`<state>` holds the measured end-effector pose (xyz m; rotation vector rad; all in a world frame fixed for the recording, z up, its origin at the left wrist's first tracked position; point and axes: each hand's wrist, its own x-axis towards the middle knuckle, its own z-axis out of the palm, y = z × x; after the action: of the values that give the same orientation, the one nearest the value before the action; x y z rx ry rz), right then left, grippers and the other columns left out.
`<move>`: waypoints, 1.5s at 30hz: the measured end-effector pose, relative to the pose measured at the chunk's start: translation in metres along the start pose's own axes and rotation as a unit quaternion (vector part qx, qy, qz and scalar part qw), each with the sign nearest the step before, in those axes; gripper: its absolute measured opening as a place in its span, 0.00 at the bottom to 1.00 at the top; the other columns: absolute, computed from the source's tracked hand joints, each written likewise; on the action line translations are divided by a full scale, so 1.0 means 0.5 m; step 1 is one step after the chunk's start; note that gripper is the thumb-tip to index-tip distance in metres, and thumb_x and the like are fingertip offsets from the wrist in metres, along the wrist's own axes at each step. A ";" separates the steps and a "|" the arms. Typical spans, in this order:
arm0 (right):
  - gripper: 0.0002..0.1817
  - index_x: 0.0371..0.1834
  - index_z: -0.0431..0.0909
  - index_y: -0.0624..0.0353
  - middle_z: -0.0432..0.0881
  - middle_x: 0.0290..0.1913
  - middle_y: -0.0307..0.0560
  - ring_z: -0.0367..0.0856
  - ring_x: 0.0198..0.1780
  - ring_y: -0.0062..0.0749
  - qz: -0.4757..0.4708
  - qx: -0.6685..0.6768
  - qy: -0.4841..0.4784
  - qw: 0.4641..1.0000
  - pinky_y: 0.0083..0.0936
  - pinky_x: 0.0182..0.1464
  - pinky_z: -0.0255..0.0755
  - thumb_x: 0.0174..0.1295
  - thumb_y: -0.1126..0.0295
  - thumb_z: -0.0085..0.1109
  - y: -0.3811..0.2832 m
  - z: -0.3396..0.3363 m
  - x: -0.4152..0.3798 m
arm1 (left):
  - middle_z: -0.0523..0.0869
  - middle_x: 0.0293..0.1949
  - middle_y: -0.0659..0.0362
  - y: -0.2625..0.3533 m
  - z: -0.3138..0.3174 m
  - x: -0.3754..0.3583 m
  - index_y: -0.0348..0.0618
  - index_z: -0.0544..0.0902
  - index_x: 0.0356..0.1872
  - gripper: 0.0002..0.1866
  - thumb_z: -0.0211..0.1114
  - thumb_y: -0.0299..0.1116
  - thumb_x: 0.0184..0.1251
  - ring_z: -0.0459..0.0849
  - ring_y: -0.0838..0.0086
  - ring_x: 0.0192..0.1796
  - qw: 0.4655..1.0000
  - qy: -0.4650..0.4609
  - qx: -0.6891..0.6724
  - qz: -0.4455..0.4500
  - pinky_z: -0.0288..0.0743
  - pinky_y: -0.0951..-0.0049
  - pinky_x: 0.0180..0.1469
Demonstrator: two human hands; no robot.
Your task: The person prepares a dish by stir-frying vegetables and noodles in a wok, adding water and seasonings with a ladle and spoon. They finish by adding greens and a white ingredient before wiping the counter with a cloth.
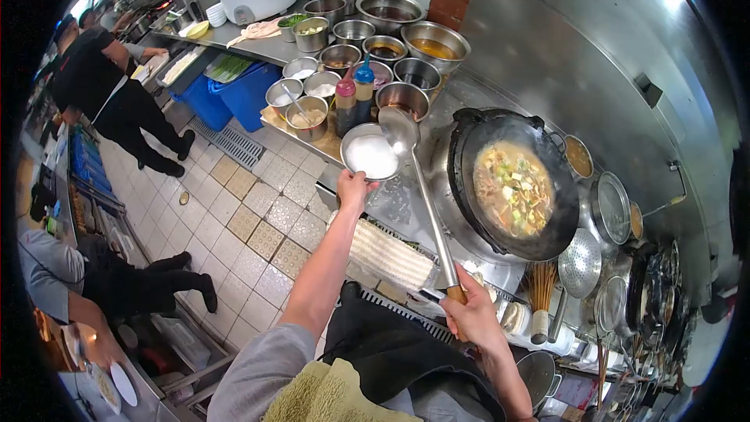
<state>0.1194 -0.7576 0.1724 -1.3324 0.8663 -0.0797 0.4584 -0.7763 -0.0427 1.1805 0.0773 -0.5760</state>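
My left hand (354, 188) is closed on the near edge of a metal bowl (344, 150) that contains something white, smooth on top (371, 156). In my right hand (473, 314) is a long ladle (427, 195), gripped by its wooden handle end. The ladle's round head (398, 130) overlaps the right rim of the bowl in this view. To the right, a dark wok (564, 215) on the stove holds a brothy dish (512, 187) with pale cubes and green bits. A striped folded cloth (387, 256) lies below the bowl along the counter edge.
Metal pots of sauces and seasonings (391, 12) crowd the counter beyond the bowl, with squeeze bottles (364, 92) beside them. Right of my right hand are a bamboo brush (541, 297) and a perforated skimmer (580, 262). Two people (98, 78) work on the left.
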 end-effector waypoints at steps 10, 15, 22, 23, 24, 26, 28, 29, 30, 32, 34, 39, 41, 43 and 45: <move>0.38 0.77 0.49 0.58 0.80 0.31 0.70 0.83 0.37 0.65 -0.101 -0.337 0.025 0.936 0.42 0.44 0.76 0.63 0.72 0.51 0.116 0.039 0.100 | 0.83 0.38 0.49 0.002 -0.016 0.012 0.32 0.73 0.40 0.05 0.55 0.23 0.68 0.86 0.66 0.31 0.999 -0.042 -0.027 -0.013 0.85 0.71 0.29; 0.38 0.77 0.49 0.59 0.81 0.35 0.70 0.83 0.39 0.61 -0.045 -0.347 0.008 0.937 0.39 0.48 0.76 0.61 0.75 0.50 0.072 0.033 0.068 | 0.82 0.39 0.48 -0.006 -0.013 0.013 0.30 0.73 0.42 0.06 0.55 0.22 0.68 0.86 0.62 0.35 0.999 -0.026 -0.022 -0.011 0.87 0.68 0.33; 0.39 0.77 0.52 0.63 0.81 0.30 0.53 0.82 0.31 0.43 -0.018 -0.282 -0.016 0.959 0.33 0.43 0.77 0.59 0.78 0.51 -0.013 -0.014 0.026 | 0.81 0.38 0.48 0.012 -0.014 0.009 0.30 0.73 0.42 0.06 0.56 0.21 0.67 0.86 0.63 0.34 0.999 -0.021 -0.011 -0.024 0.87 0.69 0.32; 0.39 0.77 0.52 0.62 0.79 0.27 0.49 0.80 0.28 0.39 0.054 -0.218 -0.019 0.974 0.31 0.40 0.77 0.59 0.77 0.52 -0.044 -0.011 0.018 | 0.82 0.38 0.48 0.012 -0.016 0.010 0.29 0.73 0.43 0.07 0.55 0.21 0.67 0.86 0.63 0.34 0.999 -0.033 -0.011 -0.025 0.87 0.70 0.32; 0.40 0.77 0.52 0.60 0.73 0.23 0.45 0.76 0.23 0.33 0.039 -0.200 -0.014 0.979 0.27 0.35 0.75 0.59 0.77 0.53 -0.032 -0.015 0.020 | 0.82 0.38 0.48 0.012 -0.018 0.011 0.29 0.73 0.44 0.07 0.55 0.21 0.67 0.86 0.63 0.34 0.999 -0.045 -0.012 -0.027 0.87 0.70 0.32; 0.40 0.77 0.52 0.58 0.74 0.24 0.47 0.76 0.25 0.34 -0.018 -0.288 0.008 0.958 0.27 0.35 0.75 0.59 0.77 0.53 0.015 -0.018 0.054 | 0.82 0.38 0.47 0.019 -0.020 0.008 0.28 0.73 0.45 0.08 0.55 0.20 0.66 0.87 0.63 0.34 0.998 -0.040 0.004 -0.040 0.87 0.70 0.33; 0.40 0.77 0.52 0.57 0.74 0.25 0.50 0.76 0.26 0.35 -0.074 -0.369 0.034 0.926 0.27 0.36 0.74 0.59 0.77 0.53 0.054 -0.009 0.079 | 0.83 0.38 0.47 0.024 -0.010 0.004 0.28 0.73 0.46 0.09 0.54 0.20 0.66 0.87 0.62 0.34 0.998 -0.040 0.022 -0.053 0.87 0.70 0.33; 0.40 0.78 0.52 0.56 0.74 0.26 0.53 0.76 0.27 0.36 -0.079 -0.363 0.027 0.928 0.26 0.37 0.73 0.59 0.77 0.52 0.069 0.007 0.089 | 0.83 0.39 0.47 0.028 -0.009 0.003 0.27 0.72 0.46 0.10 0.54 0.19 0.65 0.87 0.62 0.34 0.997 -0.055 0.004 -0.056 0.87 0.69 0.34; 0.40 0.78 0.52 0.55 0.74 0.28 0.56 0.76 0.29 0.36 -0.084 -0.358 0.019 0.930 0.26 0.38 0.72 0.58 0.77 0.52 0.078 0.020 0.093 | 0.83 0.39 0.46 0.032 -0.009 0.003 0.27 0.72 0.47 0.11 0.53 0.19 0.65 0.87 0.62 0.35 0.996 -0.070 -0.015 -0.059 0.87 0.69 0.35; 0.41 0.78 0.52 0.55 0.75 0.29 0.59 0.76 0.31 0.37 -0.055 -0.331 0.013 0.942 0.26 0.40 0.72 0.58 0.77 0.52 0.089 0.029 0.082 | 0.83 0.39 0.46 0.035 -0.008 0.001 0.28 0.72 0.46 0.11 0.53 0.18 0.64 0.87 0.61 0.35 0.996 -0.072 -0.002 -0.055 0.87 0.68 0.35; 0.41 0.78 0.51 0.55 0.76 0.32 0.61 0.75 0.33 0.37 -0.019 -0.321 0.000 0.947 0.25 0.42 0.72 0.57 0.77 0.51 0.087 0.024 0.072 | 0.82 0.40 0.46 0.036 -0.002 -0.002 0.28 0.72 0.46 0.10 0.53 0.18 0.63 0.87 0.61 0.34 0.995 -0.080 0.012 -0.052 0.87 0.67 0.36; 0.41 0.78 0.52 0.56 0.76 0.31 0.57 0.75 0.30 0.35 -0.064 -0.332 -0.014 0.941 0.25 0.39 0.72 0.58 0.77 0.51 0.067 0.007 0.045 | 0.83 0.40 0.47 0.033 -0.010 0.016 0.28 0.76 0.43 0.09 0.54 0.18 0.64 0.86 0.65 0.36 0.998 -0.041 -0.011 -0.042 0.88 0.69 0.32; 0.40 0.78 0.52 0.56 0.77 0.29 0.53 0.74 0.26 0.32 -0.086 -0.339 -0.019 0.937 0.24 0.36 0.72 0.58 0.78 0.52 0.040 0.001 0.033 | 0.83 0.40 0.48 0.037 -0.016 0.024 0.28 0.76 0.43 0.08 0.55 0.19 0.64 0.86 0.64 0.36 0.998 -0.042 0.000 -0.043 0.88 0.69 0.32; 0.39 0.78 0.54 0.56 0.74 0.25 0.42 0.70 0.19 0.23 0.028 -0.240 -0.019 0.970 0.21 0.27 0.70 0.59 0.78 0.52 -0.023 -0.003 0.008 | 0.82 0.40 0.49 0.037 -0.021 0.031 0.28 0.76 0.43 0.08 0.55 0.19 0.64 0.86 0.64 0.37 0.998 -0.041 0.009 -0.045 0.88 0.69 0.32; 0.38 0.77 0.55 0.55 0.70 0.23 0.33 0.66 0.16 0.15 0.011 -0.187 -0.024 0.982 0.18 0.20 0.65 0.60 0.78 0.53 -0.019 -0.009 0.014 | 0.82 0.39 0.50 0.030 -0.025 0.030 0.28 0.75 0.44 0.08 0.57 0.20 0.65 0.86 0.64 0.37 0.997 -0.054 -0.012 -0.052 0.88 0.69 0.33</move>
<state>0.1257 -0.7674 0.1773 -1.6679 0.8822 0.1391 0.4813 -0.7671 -0.0403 1.1242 0.0536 -0.7284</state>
